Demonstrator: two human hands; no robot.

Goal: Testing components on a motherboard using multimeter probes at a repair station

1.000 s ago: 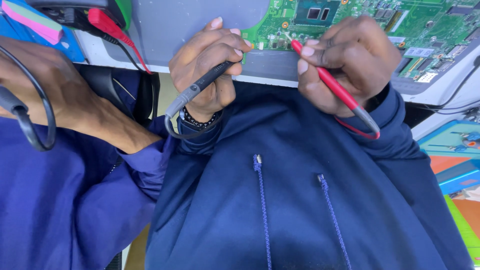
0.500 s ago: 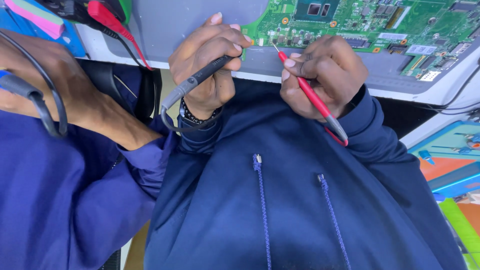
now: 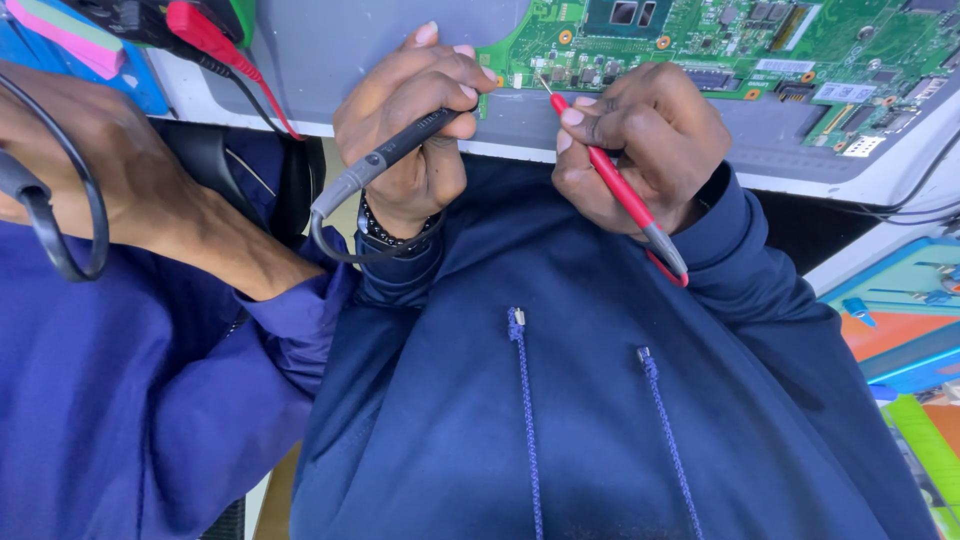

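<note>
My left hand (image 3: 415, 130) is closed around a black test probe (image 3: 385, 160), whose tip is hidden behind my fingers near the edge of a green circuit board (image 3: 740, 40). A black lead loops from the probe's back end under my wrist. In my right hand (image 3: 650, 140) I hold a red test probe (image 3: 615, 190) like a pen. Its metal tip touches the lower left edge of the board. The board lies on a grey mat (image 3: 330, 50). My dark blue hooded top with two drawstrings fills the lower view.
A co-worker's hand (image 3: 90, 160) in a blue sleeve holds a black cable loop (image 3: 60, 230) at the left. A red plug and lead (image 3: 200, 30) lie top left. Coloured trays (image 3: 900, 320) stand at the right edge.
My right hand has moved left and up, and the red probe's tip has come onto the board's edge. My left hand with the black probe has stayed about where it was.
</note>
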